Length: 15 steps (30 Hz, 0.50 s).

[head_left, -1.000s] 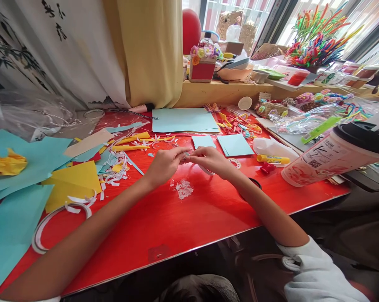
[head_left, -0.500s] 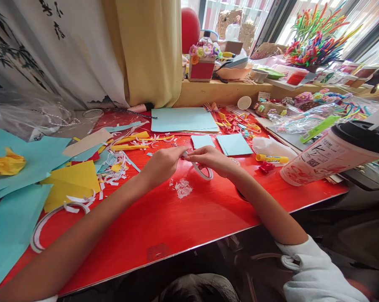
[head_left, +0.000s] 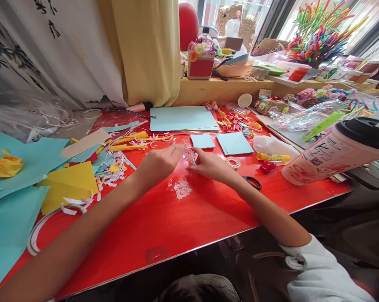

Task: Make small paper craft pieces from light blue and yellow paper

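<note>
I count two bare hands over one red worktop (head_left: 176, 226): the right hand (head_left: 213, 165) has its fingers curled around one white tape roll (head_left: 194, 158), while the left hand (head_left: 160, 163) draws its fingers together just beside it, grip impossible for me to tell. Beyond are two small blue paper piles (head_left: 234, 144) and one yellow glue stick (head_left: 273, 157). Half a second ago the fingertips met and the roll hung lower; now they are apart.

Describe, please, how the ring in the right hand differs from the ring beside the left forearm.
The held ring is gripped by the right hand; the other ring lies on the table. The held ring appears smaller in view than the other ring. Both look whitish.
</note>
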Motion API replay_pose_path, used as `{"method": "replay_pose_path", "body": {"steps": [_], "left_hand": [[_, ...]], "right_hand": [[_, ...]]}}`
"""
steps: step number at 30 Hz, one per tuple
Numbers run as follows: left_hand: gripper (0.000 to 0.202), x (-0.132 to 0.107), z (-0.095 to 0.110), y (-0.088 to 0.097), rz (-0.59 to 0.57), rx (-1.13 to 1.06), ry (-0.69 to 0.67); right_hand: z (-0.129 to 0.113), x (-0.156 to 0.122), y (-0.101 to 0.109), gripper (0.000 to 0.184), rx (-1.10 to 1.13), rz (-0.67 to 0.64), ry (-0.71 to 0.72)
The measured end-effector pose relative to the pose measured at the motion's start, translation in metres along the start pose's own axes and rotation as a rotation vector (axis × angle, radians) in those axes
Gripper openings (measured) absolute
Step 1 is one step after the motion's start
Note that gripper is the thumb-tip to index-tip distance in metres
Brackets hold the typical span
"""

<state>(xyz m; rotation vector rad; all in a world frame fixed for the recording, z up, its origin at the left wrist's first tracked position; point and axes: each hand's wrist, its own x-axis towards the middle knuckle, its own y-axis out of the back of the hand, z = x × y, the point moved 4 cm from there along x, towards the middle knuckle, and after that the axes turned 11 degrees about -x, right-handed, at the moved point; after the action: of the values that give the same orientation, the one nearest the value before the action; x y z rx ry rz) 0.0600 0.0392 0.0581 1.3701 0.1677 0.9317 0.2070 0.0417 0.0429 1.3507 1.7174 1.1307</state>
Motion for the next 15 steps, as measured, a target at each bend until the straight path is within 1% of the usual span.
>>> {"method": "replay_pose_path", "body": {"steps": [2, 4, 6, 8, 11, 15], "left_hand": [[0.046, 0.002, -0.003, 0.007, 0.058, -0.015, -0.003], [0.043, 0.005, -0.007, 0.014, 0.118, -0.059, 0.005], [0.037, 0.007, -0.013, 0.021, 0.174, -0.137, 0.057], [0.034, 0.009, -0.018, 0.027, 0.208, -0.241, 0.127], [0.029, 0.009, -0.020, 0.032, 0.223, -0.431, 0.209], [0.024, 0.008, -0.022, 0.030, 0.240, -0.713, 0.294]], "right_hand": [[0.001, 0.001, -0.003, 0.054, 0.076, -0.018, 0.055], [-0.001, 0.002, -0.006, 0.050, 0.227, -0.040, 0.131], [-0.002, 0.004, -0.007, 0.047, 0.359, -0.067, 0.160], [-0.002, 0.005, -0.007, 0.043, 0.436, -0.082, 0.150], [-0.004, 0.006, -0.003, 0.042, 0.455, -0.034, 0.143], [-0.004, 0.006, 0.002, 0.035, 0.439, 0.098, 0.177]]}}
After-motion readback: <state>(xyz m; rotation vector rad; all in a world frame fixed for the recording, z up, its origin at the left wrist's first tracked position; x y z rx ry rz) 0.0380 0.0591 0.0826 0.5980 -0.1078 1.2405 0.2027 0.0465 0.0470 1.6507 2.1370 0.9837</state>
